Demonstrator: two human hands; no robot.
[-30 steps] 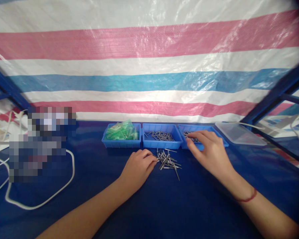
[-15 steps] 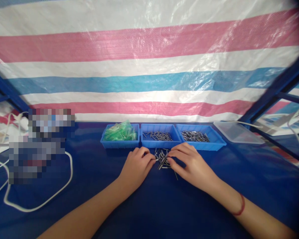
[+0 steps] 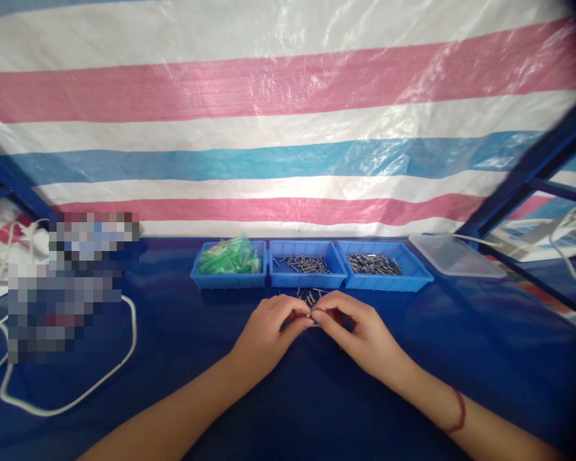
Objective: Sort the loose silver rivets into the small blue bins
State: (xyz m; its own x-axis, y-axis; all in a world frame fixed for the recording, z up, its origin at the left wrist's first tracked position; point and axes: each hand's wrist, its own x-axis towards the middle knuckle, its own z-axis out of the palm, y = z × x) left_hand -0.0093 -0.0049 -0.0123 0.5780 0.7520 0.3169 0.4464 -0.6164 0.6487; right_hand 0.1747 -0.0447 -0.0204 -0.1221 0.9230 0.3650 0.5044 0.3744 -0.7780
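My left hand [image 3: 271, 330] and my right hand [image 3: 362, 330] meet fingertip to fingertip at the middle of the table, both closed in a pinch. Between the fingertips shows a small, shiny metal piece [image 3: 310, 315], mostly hidden; it looks like one of the thin metal pins around it. Just behind the fingers lies a loose pile of thin metal pins [image 3: 310, 296], like nails or rivets, partly covered by my hands. The middle blue bin [image 3: 307, 280] and the right blue bin [image 3: 388, 283], past the pile, hold more such pins.
A left blue bin [image 3: 228, 280] contains green plastic packets [image 3: 230, 256]. To the right of the bins lies a clear plastic lid [image 3: 456, 256]. A white cable [image 3: 134, 326] loops over the blue table [image 3: 288, 410] at left, near blurred items. A striped sheet [image 3: 288, 153] hangs behind.
My two hands have come together over the near side of the pile, so their fingertips now meet. The pile is more covered than before. The view has shifted slightly.
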